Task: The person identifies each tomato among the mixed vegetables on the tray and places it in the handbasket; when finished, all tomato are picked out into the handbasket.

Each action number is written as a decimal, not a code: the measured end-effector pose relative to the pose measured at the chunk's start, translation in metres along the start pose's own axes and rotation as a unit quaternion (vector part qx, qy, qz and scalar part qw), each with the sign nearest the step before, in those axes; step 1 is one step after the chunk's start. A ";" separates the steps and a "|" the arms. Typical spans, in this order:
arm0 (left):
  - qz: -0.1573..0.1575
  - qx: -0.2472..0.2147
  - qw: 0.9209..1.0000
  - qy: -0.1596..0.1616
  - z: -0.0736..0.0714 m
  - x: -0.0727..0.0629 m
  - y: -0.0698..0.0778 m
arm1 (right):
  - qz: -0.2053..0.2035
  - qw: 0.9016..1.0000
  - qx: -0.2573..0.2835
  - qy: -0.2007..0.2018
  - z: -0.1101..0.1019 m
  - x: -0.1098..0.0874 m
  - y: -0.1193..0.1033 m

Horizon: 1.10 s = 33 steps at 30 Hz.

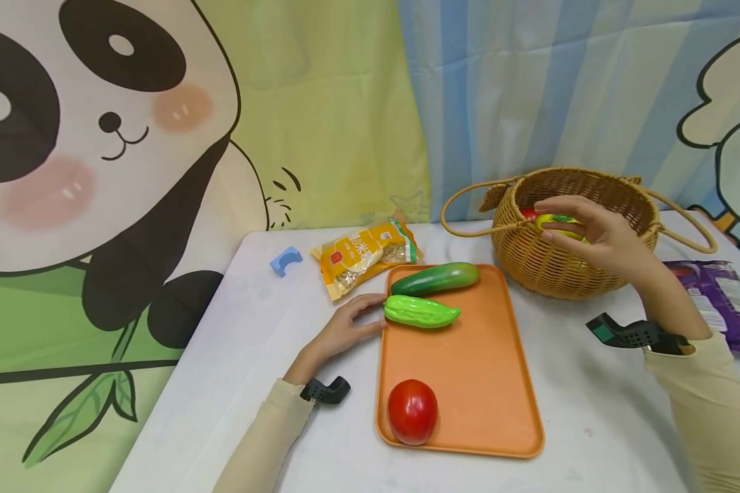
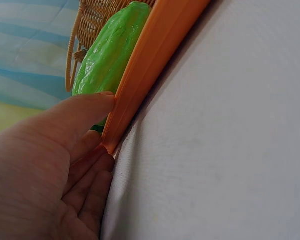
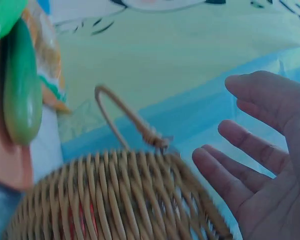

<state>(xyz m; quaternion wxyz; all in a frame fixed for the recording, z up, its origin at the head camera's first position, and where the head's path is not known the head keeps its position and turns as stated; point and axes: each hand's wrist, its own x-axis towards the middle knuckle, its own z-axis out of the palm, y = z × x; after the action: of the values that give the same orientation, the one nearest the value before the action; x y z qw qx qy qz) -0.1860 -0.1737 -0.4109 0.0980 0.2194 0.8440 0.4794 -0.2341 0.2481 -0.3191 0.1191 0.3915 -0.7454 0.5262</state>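
My left hand (image 1: 344, 326) touches the left edge of an orange tray (image 1: 469, 383). In the left wrist view its thumb lies against the tray rim (image 2: 140, 80), with the other fingers loosely bent beside it. Close to these fingertips lies a bright green bitter melon (image 1: 422, 312) on the tray. Behind it is a dark green cucumber-like vegetable (image 1: 436, 279), and a red tomato (image 1: 412, 412) sits at the near left corner. Over the wicker basket (image 1: 567, 263), my right hand (image 1: 601, 236) is spread and holds nothing. Partly hidden by that hand, a yellow item (image 1: 555, 222) and a red item (image 1: 528, 213) lie inside.
A yellow food packet (image 1: 364, 255) lies behind the tray, with a small blue curved block (image 1: 286, 261) to its left. Right of the basket is a purple packet (image 1: 724, 301), partly behind the right forearm. The basket's handles (image 1: 684, 219) stick out at both sides.
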 end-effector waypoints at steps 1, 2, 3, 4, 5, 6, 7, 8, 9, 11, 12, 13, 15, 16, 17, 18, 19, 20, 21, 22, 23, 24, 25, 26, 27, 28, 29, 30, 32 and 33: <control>0.000 0.000 1.000 0.000 0.000 0.000 0.000 | -0.011 0.999 0.030 -0.005 0.002 0.000 -0.001; -0.001 -0.001 1.000 0.001 0.000 0.000 0.000 | -0.025 0.998 0.060 -0.011 0.005 0.000 -0.002; 0.000 -0.001 1.000 0.002 0.000 0.000 0.000 | -0.035 0.995 0.091 -0.018 0.007 0.001 -0.003; 0.000 -0.002 1.000 0.004 0.000 0.000 0.000 | -0.043 0.993 0.104 -0.022 0.010 0.001 -0.004; 0.000 -0.003 1.000 0.005 0.000 0.000 0.001 | -0.053 0.991 0.121 -0.027 0.013 0.002 -0.005; 0.000 -0.004 1.000 0.005 0.000 0.000 0.001 | -0.058 0.989 0.131 -0.030 0.016 0.002 -0.006; 0.001 -0.004 1.000 0.005 0.000 0.000 0.000 | -0.062 0.988 0.140 -0.035 0.019 0.002 -0.006; 0.000 -0.004 1.000 0.006 0.000 0.000 0.000 | -0.063 0.987 0.140 -0.040 0.022 0.002 -0.006; 0.000 -0.004 1.000 0.005 0.000 0.000 0.000 | -0.060 0.988 0.135 -0.045 0.025 0.001 -0.006; 0.000 -0.004 1.000 0.003 0.000 0.001 0.000 | -0.055 0.988 0.131 -0.054 0.031 0.000 -0.004; 0.000 -0.004 1.000 0.003 0.001 0.001 0.000 | -0.048 0.989 0.124 -0.059 0.033 -0.001 -0.003; 0.001 -0.004 1.000 0.002 0.001 0.001 0.000 | -0.042 0.990 0.119 -0.064 0.036 -0.002 -0.002; 0.005 -0.004 1.000 0.002 0.001 0.002 0.000 | -0.028 0.991 0.114 -0.069 0.040 -0.003 0.000; 0.007 -0.004 1.000 0.002 0.001 0.002 0.000 | -0.022 0.990 0.114 -0.073 0.042 -0.004 0.000; 0.009 -0.004 1.000 0.002 0.001 0.002 0.000 | -0.016 0.991 0.109 -0.077 0.044 -0.005 0.001; 0.010 -0.004 1.000 0.002 0.001 0.002 0.000 | -0.012 0.991 0.108 -0.081 0.046 -0.005 0.001; 0.011 -0.004 1.000 0.002 0.001 0.003 0.001 | -0.013 0.990 0.110 -0.086 0.048 -0.006 0.002; 0.010 -0.004 1.000 0.002 0.001 0.003 0.001 | -0.014 0.990 0.109 -0.089 0.050 -0.006 0.003; 0.010 -0.003 1.000 0.001 0.001 0.003 0.000 | -0.020 0.990 0.107 -0.093 0.053 -0.006 0.003; 0.010 -0.002 1.000 0.002 0.001 0.003 0.000 | -0.024 0.989 0.106 -0.097 0.055 -0.006 0.003; 0.011 -0.001 1.000 0.002 0.001 0.003 0.000 | -0.028 0.989 0.103 -0.100 0.058 -0.006 0.004; 0.011 -0.001 1.000 0.002 0.001 0.003 0.000 | -0.029 0.989 0.100 -0.105 0.060 -0.007 0.004; 0.012 0.000 1.000 0.003 0.001 0.002 -0.001 | -0.030 0.989 0.100 -0.108 0.063 -0.007 0.004; 0.012 0.000 1.000 0.004 0.001 0.002 -0.002 | -0.026 0.989 0.095 -0.110 0.066 -0.007 0.004; 0.012 0.000 1.000 0.005 0.002 0.002 -0.002 | -0.022 0.989 0.088 -0.115 0.068 -0.007 0.003; 0.013 -0.001 1.000 0.005 0.002 0.002 -0.002 | -0.017 0.989 0.084 -0.117 0.071 -0.008 0.003; 0.013 -0.002 1.000 0.006 0.002 0.001 -0.003 | -0.012 0.990 0.079 -0.120 0.073 -0.008 0.003; 0.012 -0.002 1.000 0.006 0.002 0.001 -0.003 | -0.006 0.990 0.072 -0.123 0.075 -0.009 0.003; 0.011 -0.003 1.000 0.006 0.001 0.001 -0.003 | 0.004 0.990 0.057 -0.130 0.079 -0.009 0.002; 0.010 -0.003 1.000 0.006 0.001 0.001 -0.003 | 0.009 0.990 0.050 -0.134 0.081 -0.010 0.002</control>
<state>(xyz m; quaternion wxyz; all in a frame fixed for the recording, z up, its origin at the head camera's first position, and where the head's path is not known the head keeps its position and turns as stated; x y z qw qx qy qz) -0.1872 -0.1735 -0.4142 0.0888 0.2246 0.8407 0.4847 -0.2099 0.1816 -0.3600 -0.0061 0.4572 -0.7310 0.5066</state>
